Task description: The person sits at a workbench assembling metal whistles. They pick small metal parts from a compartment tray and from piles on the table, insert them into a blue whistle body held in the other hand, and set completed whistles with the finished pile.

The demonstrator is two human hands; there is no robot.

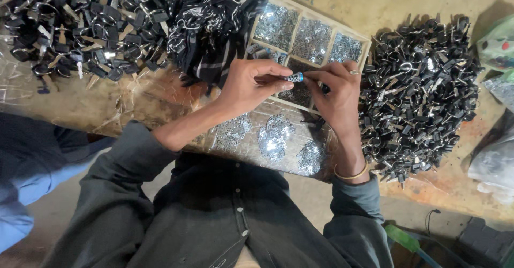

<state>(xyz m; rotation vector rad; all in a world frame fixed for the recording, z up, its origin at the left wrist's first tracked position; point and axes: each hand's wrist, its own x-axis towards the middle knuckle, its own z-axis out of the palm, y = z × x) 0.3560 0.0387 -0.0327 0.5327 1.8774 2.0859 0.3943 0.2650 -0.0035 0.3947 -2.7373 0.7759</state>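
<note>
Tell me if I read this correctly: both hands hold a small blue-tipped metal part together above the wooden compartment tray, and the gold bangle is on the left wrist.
Not quite. The gold bangle is on the right wrist, not the left, as the head view shows. The rest holds: the left hand and right hand pinch the small blue-tipped metal part together above the wooden compartment tray.

I see a compartmented tray [368, 39] at the middle of the bench [342, 6], with small metal parts in its cells. A folded cloth [214, 22] lies just left of the tray, touching its left rim. 1 heap of keys [80, 27] fills the bench's far-left corner; another heap of keys [417, 91] lies right of the tray. Both hands meet over the tray's near cells: left hand [251, 86], right hand [337, 94], a small piece [294, 77] between them.
</note>
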